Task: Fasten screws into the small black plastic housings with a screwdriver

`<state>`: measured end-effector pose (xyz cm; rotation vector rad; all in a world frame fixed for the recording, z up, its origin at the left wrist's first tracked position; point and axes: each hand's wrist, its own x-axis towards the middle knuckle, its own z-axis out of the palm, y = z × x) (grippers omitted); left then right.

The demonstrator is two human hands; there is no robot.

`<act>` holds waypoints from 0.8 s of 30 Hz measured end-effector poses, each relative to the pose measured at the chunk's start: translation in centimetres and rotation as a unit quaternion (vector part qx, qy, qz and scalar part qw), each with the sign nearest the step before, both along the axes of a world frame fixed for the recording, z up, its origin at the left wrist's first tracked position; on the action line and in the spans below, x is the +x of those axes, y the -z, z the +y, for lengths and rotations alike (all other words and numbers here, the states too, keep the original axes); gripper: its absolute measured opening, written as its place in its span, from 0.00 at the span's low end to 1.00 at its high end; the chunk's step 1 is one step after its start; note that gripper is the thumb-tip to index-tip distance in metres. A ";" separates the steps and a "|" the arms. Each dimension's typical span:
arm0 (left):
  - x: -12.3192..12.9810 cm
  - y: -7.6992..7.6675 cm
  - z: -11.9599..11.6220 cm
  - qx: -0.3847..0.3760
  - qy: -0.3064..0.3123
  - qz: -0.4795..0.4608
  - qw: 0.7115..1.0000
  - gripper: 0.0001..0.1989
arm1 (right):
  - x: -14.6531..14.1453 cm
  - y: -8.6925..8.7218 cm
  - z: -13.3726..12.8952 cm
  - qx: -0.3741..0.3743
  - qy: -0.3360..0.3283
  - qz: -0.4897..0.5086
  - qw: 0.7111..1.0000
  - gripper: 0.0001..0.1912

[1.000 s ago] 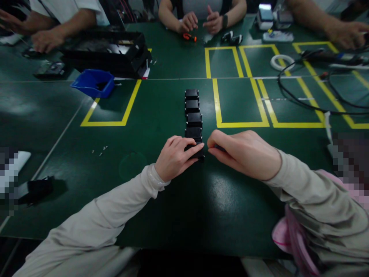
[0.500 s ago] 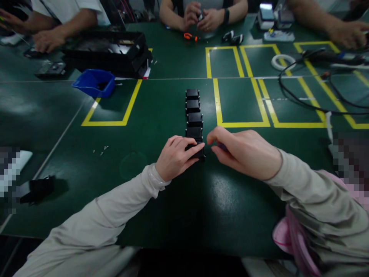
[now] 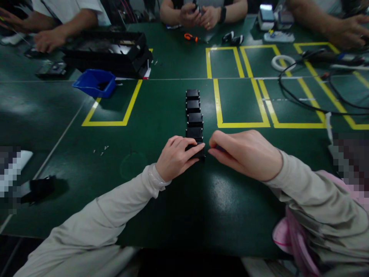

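Observation:
A row of several small black box-shaped parts [image 3: 194, 119], with tiny silvery screw-like bits at their corners, runs away from me along the table. My left hand [image 3: 178, 156] is closed on the nearest black part [image 3: 198, 154], its fingers over the top and side and covering much of it. Just right of that part is my right hand [image 3: 242, 154], with thumb and forefinger pinched together. Something dark shows faintly inside this fist, but its kind is hidden. To the left lie a few small screws [image 3: 102, 154].
Beyond the row, yellow tape [image 3: 243, 124] marks boxes on the green table. At the left are a blue bin [image 3: 95, 84], black trays [image 3: 106, 54] and a black part [image 3: 42, 188]. A black cable [image 3: 291, 98] lies at right. Co-workers' hands [image 3: 201, 17] are across the table.
My right hand has shifted very slightly and its thumb and forefinger have come closer together. My left hand stays on the nearest black part. The co-worker opposite has moved their hands.

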<state>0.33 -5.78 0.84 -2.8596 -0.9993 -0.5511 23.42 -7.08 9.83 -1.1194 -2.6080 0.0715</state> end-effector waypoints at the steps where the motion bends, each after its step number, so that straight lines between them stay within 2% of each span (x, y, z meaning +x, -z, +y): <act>1: 0.0 0.0 0.0 0.001 0.000 -0.001 1.000 0.22 | 0.0 -0.1 0.0 -0.001 0.002 -0.014 1.000 0.15; 8: -0.1 0.1 0.0 0.002 -0.002 0.001 1.000 0.23 | -0.2 -0.8 0.1 -0.021 0.016 -0.100 0.995 0.16; 19: 0.0 0.2 0.1 0.004 0.001 -0.002 1.000 0.21 | -0.1 0.3 -0.2 -0.020 0.014 -0.009 1.000 0.14; 24: 0.0 0.0 0.0 -0.001 0.000 0.001 1.000 0.21 | -0.1 0.2 -0.1 -0.017 0.020 -0.012 1.000 0.16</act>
